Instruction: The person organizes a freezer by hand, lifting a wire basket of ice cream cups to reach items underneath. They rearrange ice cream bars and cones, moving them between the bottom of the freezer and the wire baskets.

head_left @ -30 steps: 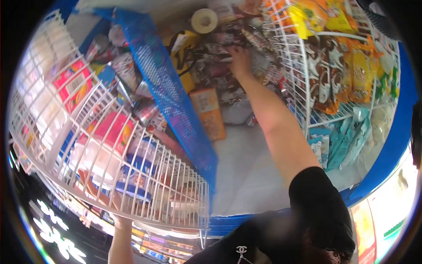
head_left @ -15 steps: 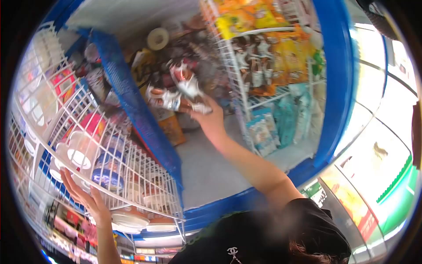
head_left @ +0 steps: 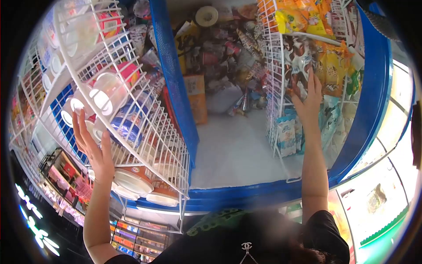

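Note:
My left hand (head_left: 94,152) is spread at the wire basket (head_left: 145,156) on the left, its fingertips over clear-lidded tubs (head_left: 107,94). Inside the blue-framed freezer, my right hand (head_left: 310,103) lies against brown-and-white wrapped ice creams (head_left: 299,64) in a white wire rack (head_left: 274,79). Its fingers point upward and its thumb stands apart on the left side of these packets. Yellow-orange packets (head_left: 332,70) sit just right of the fingers. Light blue packets (head_left: 288,136) are lower in the rack, near the wrist.
A blue divider (head_left: 173,75) runs between the left basket and the freezer floor (head_left: 231,154). Loose wrapped ice creams (head_left: 246,66) lie in a heap at the back, with a round white tub (head_left: 206,16) and an orange box (head_left: 196,99). The blue freezer rim (head_left: 259,192) borders the front.
My right hand has moved right, from above the freezer floor with brown-and-white ice creams in it, to those packets in the rack, and its fingers have straightened. My left hand stays at the basket.

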Motion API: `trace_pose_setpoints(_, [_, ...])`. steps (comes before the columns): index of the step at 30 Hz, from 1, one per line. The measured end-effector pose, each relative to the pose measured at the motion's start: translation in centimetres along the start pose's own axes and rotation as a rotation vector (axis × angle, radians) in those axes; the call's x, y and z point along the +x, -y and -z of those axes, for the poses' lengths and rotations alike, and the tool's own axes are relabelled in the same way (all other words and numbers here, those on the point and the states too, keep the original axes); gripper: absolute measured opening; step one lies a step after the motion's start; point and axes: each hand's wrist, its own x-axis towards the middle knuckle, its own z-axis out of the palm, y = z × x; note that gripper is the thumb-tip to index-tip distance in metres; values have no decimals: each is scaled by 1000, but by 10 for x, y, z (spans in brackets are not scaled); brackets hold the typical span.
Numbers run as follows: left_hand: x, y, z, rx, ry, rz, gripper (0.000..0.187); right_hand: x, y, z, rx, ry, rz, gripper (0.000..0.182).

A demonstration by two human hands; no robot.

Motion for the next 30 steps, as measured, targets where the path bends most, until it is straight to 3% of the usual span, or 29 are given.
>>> trace_pose_setpoints(2, [0, 1, -2, -38, -6, -19, 67, -1, 6, 1, -38, 43, -8, 99])
trace_pose_setpoints(3, [-1, 1, -3, -69, -12, -20, 66, 0, 4, 7, -71, 161, -92, 111])
trace_pose_setpoints(6, [0, 4, -2, -31, 3, -20, 66, 1, 31, 17, -277, -7, -25, 112])
trace_pose_setpoints(10, [-3, 13, -5, -39, 14, -22, 67, 1, 120, -5, -41, -152, 349, 88])
trace_pose_setpoints(12, [-3, 14, -3, -32, 47, 3, 70, 20, 126, -76, 161, 187, 365, 74])
trace_pose_setpoints(14, [-5, 16, -2, -18, 71, 7, 71, 44, 108, -182, 238, 213, 80, 72])
trace_pose_setpoints(16, [-6, 18, -5, -97, 33, -20, 67, 70, 101, -252, 0, 279, -93, 74])
trace_pose_setpoints(19, [-43, 59, 0, 475, 159, -323, 70, 72, 60, -335, 88, 218, -116, 71])
trace_pose_setpoints(23, [-91, 115, 9, 1213, 323, -733, 78, 49, 54, -335, -71, 315, -40, 59])
trace_pose_setpoints(27, [-51, 76, 1, 455, 171, -538, 67, 54, 41, -301, 56, 174, -59, 45])
trace_pose_setpoints(28, [-28, 47, -2, 183, 151, -259, 70, 43, 43, -291, 133, 128, -84, 42])
trace_pose_setpoints(29, [-5, 18, -5, -117, 57, -5, 74, 36, 56, -271, 293, 138, -258, 42])
trace_pose_setpoints(30, [-4, 18, -5, -46, 40, -43, 73, 34, 76, -241, 454, 138, -425, 42])
